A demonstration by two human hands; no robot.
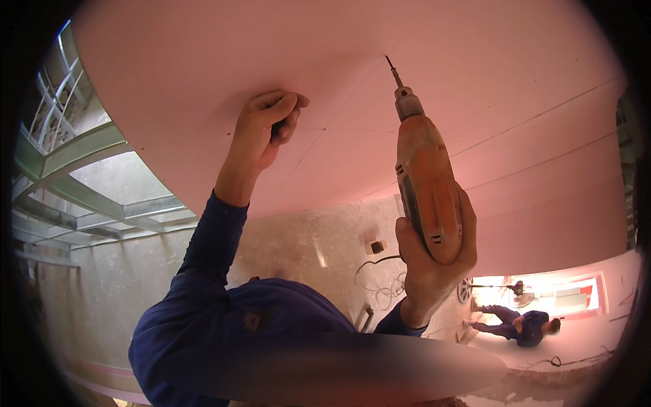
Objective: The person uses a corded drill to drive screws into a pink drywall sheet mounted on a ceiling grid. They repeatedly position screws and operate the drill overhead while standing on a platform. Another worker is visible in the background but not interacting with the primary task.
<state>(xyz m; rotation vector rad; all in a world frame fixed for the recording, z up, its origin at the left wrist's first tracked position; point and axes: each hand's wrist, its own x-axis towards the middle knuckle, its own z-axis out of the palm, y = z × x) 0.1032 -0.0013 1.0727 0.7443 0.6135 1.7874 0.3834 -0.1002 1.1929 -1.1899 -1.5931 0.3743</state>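
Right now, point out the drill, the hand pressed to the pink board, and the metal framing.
orange drill [427, 190], head view, on its body.
left hand [261, 132], head view, on its back.
metal framing [81, 146], head view, on a bare channel.

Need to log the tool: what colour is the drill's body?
Orange, dusty plastic power drill; head view.

An orange drill [426, 193], dusty and worn, is held by the right hand [434, 264] with its thin bit tip touching the pink ceiling board [203, 74]. The left hand [264, 129] presses flat against that board, near the drill, fingers [288, 108] curled.
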